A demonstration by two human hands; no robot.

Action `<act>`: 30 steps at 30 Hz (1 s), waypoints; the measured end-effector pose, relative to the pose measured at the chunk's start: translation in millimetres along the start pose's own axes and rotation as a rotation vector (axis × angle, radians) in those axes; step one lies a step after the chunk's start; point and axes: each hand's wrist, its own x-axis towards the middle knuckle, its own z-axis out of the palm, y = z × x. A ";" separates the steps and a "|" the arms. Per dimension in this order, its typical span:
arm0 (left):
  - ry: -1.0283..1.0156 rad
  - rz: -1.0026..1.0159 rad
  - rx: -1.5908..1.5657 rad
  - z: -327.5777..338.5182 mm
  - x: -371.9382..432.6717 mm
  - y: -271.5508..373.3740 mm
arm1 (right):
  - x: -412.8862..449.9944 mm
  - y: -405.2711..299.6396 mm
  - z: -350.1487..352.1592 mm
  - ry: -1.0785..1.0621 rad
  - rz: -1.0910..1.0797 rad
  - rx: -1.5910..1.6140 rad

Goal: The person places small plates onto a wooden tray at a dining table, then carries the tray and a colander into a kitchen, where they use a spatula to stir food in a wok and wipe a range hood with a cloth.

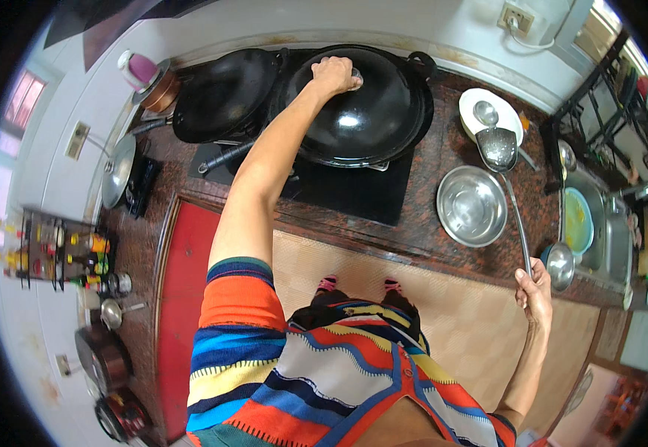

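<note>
My left hand (335, 75) grips the knob of a black domed wok lid (368, 123), which covers a large wok on the stove at the back. In my right hand (535, 290) is the long metal handle of a wok spatula (497, 150). Its wet blade is over the near edge of a white bowl (511, 112), in which a metal ladle (486, 113) rests. Just nearer stands a stainless steel bowl (472, 207) on the counter. Whatever is inside the wok is hidden by the lid.
A second black wok (229, 92) sits left of the lid, beside a pan with a metal lid (118, 170). Bottles fill a rack (58, 248) at the left. On the right are a black dish rack (589, 106), a sink (609, 234) holding a blue basin (578, 220), and a small metal bowl (558, 267).
</note>
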 end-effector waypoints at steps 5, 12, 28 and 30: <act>-0.034 0.090 -0.069 -5.1 7.0 -2.1 | -51.9 24.6 78.5 0.064 0.029 0.377; 0.124 0.145 -0.149 -26.5 -1.6 -14.4 | -136.5 40.8 163.2 0.244 0.070 0.260; 0.242 -0.230 -0.002 -102.3 -16.8 -241.9 | -197.5 47.1 234.3 0.283 -0.031 0.424; 0.242 -0.276 0.012 -93.7 -13.7 -276.1 | -196.5 47.1 251.9 0.316 -0.017 0.355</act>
